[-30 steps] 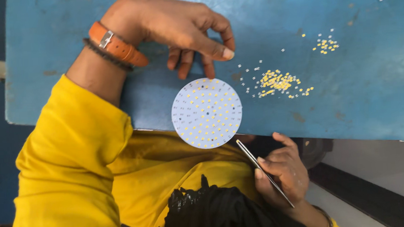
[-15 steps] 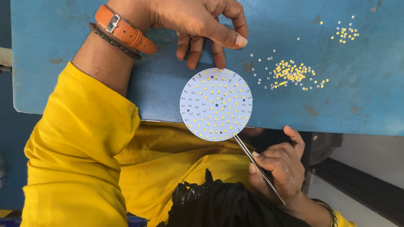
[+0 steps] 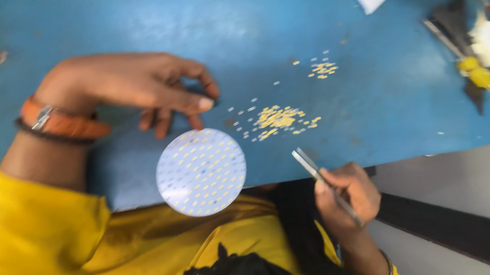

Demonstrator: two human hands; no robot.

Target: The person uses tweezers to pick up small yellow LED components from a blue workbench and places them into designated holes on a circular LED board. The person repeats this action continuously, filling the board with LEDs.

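Head view: right hand (image 3: pixel 347 196) pinches slim metal tweezers (image 3: pixel 316 172), long axis slanting up-left, tips free just over the blue table (image 3: pixel 133 24) edge. Pile of tiny yellow chips (image 3: pixel 278 118) lies just up-left of the tips, near. Round white LED board (image 3: pixel 201 172) sits left of that hand, overhanging the edge. Left hand (image 3: pixel 132 88) curled, fingertips on the table just above the board; right is nearer the chips.

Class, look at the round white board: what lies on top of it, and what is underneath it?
On the board sit rows of small yellow chips. Its upper part rests on the blue table; its lower edge overhangs a yellow garment. Whatever is directly beneath stays covered.
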